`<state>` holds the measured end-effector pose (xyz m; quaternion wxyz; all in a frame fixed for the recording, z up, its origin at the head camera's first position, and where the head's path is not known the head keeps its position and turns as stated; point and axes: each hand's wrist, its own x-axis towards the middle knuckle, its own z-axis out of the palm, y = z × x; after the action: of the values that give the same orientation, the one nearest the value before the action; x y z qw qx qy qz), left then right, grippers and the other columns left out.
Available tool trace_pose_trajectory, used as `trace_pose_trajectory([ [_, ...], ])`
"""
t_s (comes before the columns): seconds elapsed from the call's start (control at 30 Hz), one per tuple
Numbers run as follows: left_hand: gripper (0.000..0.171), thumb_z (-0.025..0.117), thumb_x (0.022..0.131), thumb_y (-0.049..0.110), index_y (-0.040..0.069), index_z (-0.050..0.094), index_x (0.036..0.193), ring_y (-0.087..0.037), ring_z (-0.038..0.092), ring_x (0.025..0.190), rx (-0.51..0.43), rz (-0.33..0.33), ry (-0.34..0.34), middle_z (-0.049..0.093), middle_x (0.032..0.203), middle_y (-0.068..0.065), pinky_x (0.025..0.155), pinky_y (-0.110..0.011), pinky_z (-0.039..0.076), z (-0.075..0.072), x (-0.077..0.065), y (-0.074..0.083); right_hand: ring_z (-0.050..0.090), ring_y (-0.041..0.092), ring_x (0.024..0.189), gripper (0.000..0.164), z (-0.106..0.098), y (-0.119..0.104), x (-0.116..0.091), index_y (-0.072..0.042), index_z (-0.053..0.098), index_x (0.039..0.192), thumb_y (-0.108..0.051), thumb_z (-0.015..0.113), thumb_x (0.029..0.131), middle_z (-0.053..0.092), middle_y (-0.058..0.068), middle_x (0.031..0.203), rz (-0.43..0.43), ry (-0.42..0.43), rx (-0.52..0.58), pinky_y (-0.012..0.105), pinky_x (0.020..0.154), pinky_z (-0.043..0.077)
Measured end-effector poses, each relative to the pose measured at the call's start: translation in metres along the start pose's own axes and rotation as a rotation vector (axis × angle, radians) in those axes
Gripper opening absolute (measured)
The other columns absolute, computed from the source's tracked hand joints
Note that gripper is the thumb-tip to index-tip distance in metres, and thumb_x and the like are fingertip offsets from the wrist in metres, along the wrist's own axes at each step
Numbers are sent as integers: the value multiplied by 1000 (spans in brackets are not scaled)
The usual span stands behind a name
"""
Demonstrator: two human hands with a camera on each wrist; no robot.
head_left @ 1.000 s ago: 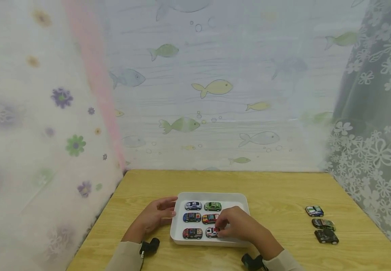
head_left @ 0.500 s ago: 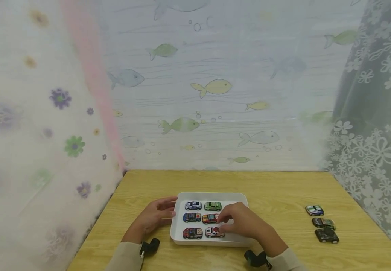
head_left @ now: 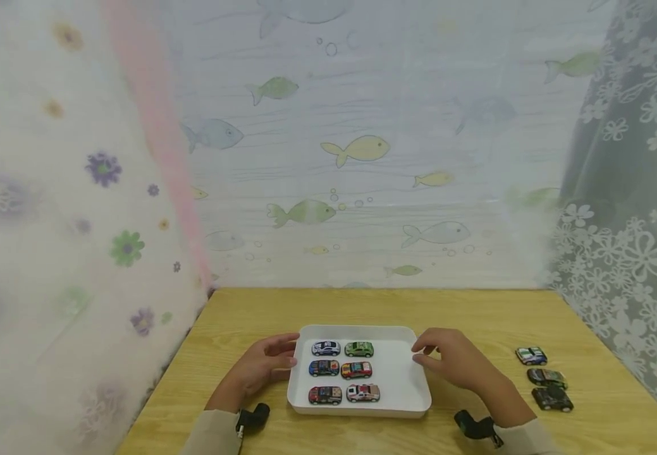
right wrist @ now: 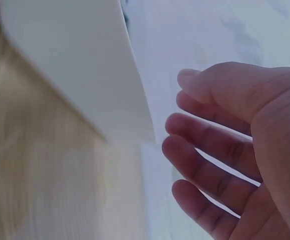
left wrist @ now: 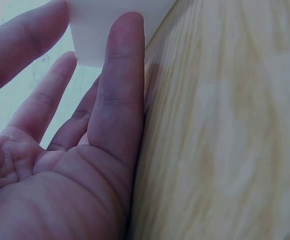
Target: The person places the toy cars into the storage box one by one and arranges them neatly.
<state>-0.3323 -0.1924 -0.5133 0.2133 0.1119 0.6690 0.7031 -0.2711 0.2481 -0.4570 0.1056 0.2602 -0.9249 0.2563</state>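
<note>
A white tray holds several toy cars in two columns. At the back are a white-and-blue car and a green car; a blue car and a red-and-yellow car fill the middle. A red-and-black car and a white-and-red car sit at the front. My left hand touches the tray's left wall with loosely extended fingers, also seen by the left wrist camera. Beside the right rim hovers my right hand, its fingers loosely bent around nothing; the right wrist view shows a gap to the tray.
On the right of the wooden table lie a white, green and blue car, a dark multicoloured car and a black car. Behind the table hangs a fish-patterned curtain.
My right hand has let go of the white-and-red car, risen off it and moved right, out over the tray's right rim. My left hand has stayed at the left wall.
</note>
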Motion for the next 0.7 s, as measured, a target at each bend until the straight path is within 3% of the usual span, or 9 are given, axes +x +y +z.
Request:
trace_pose_trajectory([
  [0.17, 69, 76, 93, 7, 9, 46, 156, -32, 54, 139, 3, -2, 5, 42, 160, -24, 101, -47, 58, 0, -1, -1, 70, 17, 93, 11, -23, 23, -18, -21, 78, 104, -23, 78, 94, 74, -7, 107, 111, 79, -26, 45, 77, 60],
  [0.37, 68, 74, 95, 6, 8, 45, 156, -31, 56, 136, 4, 4, 7, 43, 159, -26, 100, -46, 58, 1, 0, 1, 70, 32, 101, 19, -48, 51, -39, -16, 78, 110, -24, 79, 92, 74, 6, 116, 196, 143, -93, 48, 79, 61],
  [0.57, 71, 78, 91, 7, 11, 48, 155, -28, 61, 130, -9, -20, 26, 46, 157, -24, 98, -46, 59, 2, -1, 1, 66, 41, 111, 33, -68, 77, -62, -13, 76, 118, -35, 77, 94, 71, 15, 125, 312, 110, -70, 54, 84, 60],
  [0.7, 69, 77, 92, 7, 10, 48, 155, -28, 59, 133, -4, -17, 24, 46, 157, -24, 98, -45, 59, 1, -2, 1, 62, 49, 115, 46, -80, 95, -77, -8, 72, 126, -42, 74, 95, 64, 25, 134, 404, 64, -62, 56, 80, 58],
])
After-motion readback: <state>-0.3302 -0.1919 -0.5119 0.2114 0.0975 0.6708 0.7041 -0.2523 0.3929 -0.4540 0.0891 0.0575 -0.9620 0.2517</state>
